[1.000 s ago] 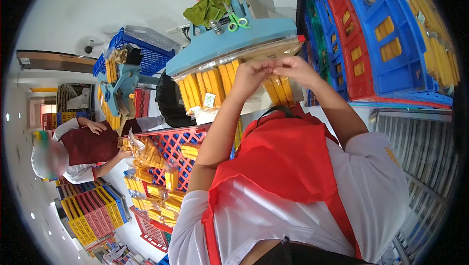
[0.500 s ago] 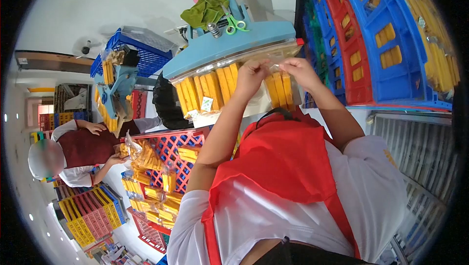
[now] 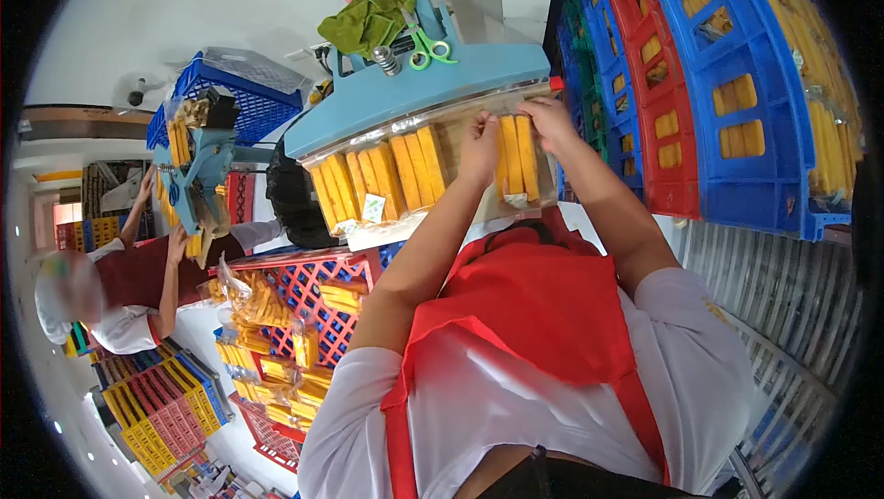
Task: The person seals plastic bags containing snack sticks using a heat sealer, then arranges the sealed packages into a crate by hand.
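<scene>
My left hand (image 3: 478, 145) pinches the upper left corner of a clear plastic bag (image 3: 517, 160), fingers closed. My right hand (image 3: 550, 123) grips the same bag's upper right corner. Several thick yellow sticks and a small white packet show inside that bag. It lies against the front of a long light-blue sealing machine (image 3: 414, 94). To the left of my left hand, more filled bags (image 3: 376, 177) of yellow sticks stand in a row along the machine's edge.
Green-handled scissors (image 3: 431, 50), a spring and a green cloth (image 3: 368, 18) sit on the machine. Stacked blue crates (image 3: 737, 85) and a red crate (image 3: 658, 66) rise at right. At left, a red crate (image 3: 304, 287) holds bagged sticks; a co-worker (image 3: 138, 283) works at another machine.
My hands have drawn slightly apart at the bag's top, and the bag lies flatter against the machine. The co-worker's hands have moved from the bags up to the other machine.
</scene>
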A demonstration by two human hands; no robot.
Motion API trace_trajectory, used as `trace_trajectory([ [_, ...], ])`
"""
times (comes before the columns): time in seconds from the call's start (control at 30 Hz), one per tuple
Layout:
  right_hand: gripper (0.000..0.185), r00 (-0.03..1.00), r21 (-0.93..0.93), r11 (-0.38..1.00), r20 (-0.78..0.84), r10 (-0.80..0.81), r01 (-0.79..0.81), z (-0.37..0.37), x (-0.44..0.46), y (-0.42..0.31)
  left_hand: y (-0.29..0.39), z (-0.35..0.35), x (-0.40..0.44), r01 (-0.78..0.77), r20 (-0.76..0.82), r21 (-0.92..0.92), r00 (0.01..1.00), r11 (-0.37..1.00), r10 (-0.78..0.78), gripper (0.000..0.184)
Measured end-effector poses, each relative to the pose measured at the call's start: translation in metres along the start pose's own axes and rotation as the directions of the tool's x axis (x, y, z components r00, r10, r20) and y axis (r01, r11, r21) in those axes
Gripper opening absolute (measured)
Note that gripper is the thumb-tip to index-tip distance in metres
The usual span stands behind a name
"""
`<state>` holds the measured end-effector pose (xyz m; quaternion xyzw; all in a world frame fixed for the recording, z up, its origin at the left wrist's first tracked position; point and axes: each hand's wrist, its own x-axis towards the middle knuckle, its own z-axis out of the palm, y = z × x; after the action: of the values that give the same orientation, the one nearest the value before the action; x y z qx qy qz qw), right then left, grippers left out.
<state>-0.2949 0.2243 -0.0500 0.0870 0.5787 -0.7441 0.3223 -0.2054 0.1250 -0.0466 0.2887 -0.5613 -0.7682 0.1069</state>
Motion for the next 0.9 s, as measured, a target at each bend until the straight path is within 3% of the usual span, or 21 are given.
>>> trace_trajectory([
  [0.03,0.015,1.0,-0.034,0.999,-0.019,0.007,-0.008,0.003,0.002,-0.001,-0.002,-0.005,0.006,0.009,-0.001,-0.106,1.0,0.994,-0.009,0.021],
  [0.1,0.021,0.999,-0.076,0.997,0.032,-0.03,0.033,0.002,0.006,0.002,0.0,-0.013,0.017,-0.057,-0.068,-0.028,0.996,0.998,0.055,0.018],
  [0.17,0.029,0.956,-0.273,0.928,0.213,-0.2,0.255,0.008,-0.017,0.005,0.002,-0.013,0.024,-0.115,-0.133,0.053,0.984,0.992,0.121,0.016],
  [0.2,0.033,0.951,-0.168,0.953,0.227,-0.21,0.251,0.013,-0.028,0.01,0.002,-0.01,0.026,-0.153,-0.171,0.046,0.972,0.987,0.159,0.016],
  [0.3,0.031,0.942,-0.242,0.915,0.172,-0.288,0.324,0.016,-0.028,0.02,0.002,-0.004,0.024,-0.187,-0.228,0.093,0.952,0.978,0.204,0.019],
  [0.37,0.03,0.955,-0.231,0.929,0.139,-0.263,0.289,0.016,-0.022,0.027,0.005,-0.006,0.023,-0.184,-0.251,0.155,0.943,0.971,0.219,0.022],
  [0.43,0.03,0.955,-0.06,0.961,0.149,-0.257,0.268,0.018,-0.021,0.028,0.004,-0.009,0.024,-0.229,-0.213,0.276,0.933,0.933,0.292,0.028],
  [0.47,0.03,0.955,-0.061,0.963,0.157,-0.251,0.263,0.018,-0.02,0.029,0.001,-0.012,0.019,-0.225,-0.223,0.278,0.93,0.934,0.291,0.028],
  [0.5,0.032,0.949,-0.122,0.947,0.147,-0.279,0.297,0.018,-0.019,0.031,0.008,-0.013,0.003,-0.379,-0.123,0.569,0.838,0.73,0.531,0.03],
  [0.53,0.033,0.942,-0.179,0.927,0.138,-0.307,0.328,0.02,-0.019,0.033,0.018,-0.016,-0.015,-0.467,0.055,0.782,0.713,0.414,0.699,0.032],
  [0.57,0.033,0.944,-0.169,0.932,0.143,-0.298,0.32,0.023,-0.018,0.037,0.03,-0.022,-0.032,-0.457,0.055,0.791,0.716,0.408,0.696,0.032],
  [0.63,0.035,0.926,-0.188,0.909,0.139,-0.351,0.373,0.031,-0.014,0.044,0.056,-0.041,-0.069,-0.427,0.273,0.599,0.904,0.677,0.328,0.036],
  [0.7,0.036,0.916,-0.19,0.897,0.134,-0.379,0.399,0.039,-0.013,0.05,0.071,-0.066,-0.098,-0.205,0.284,0.503,0.957,0.84,0.063,0.031],
  [0.77,0.036,0.927,-0.234,0.897,0.123,-0.354,0.374,0.049,-0.015,0.056,0.075,-0.1,-0.124,-0.174,0.273,0.39,0.96,0.904,0.067,0.028],
  [0.9,0.037,0.946,-0.177,0.934,0.159,-0.283,0.309,0.066,-0.015,0.061,0.062,-0.172,-0.174,-0.069,-0.031,0.204,0.997,0.976,0.077,0.028],
])
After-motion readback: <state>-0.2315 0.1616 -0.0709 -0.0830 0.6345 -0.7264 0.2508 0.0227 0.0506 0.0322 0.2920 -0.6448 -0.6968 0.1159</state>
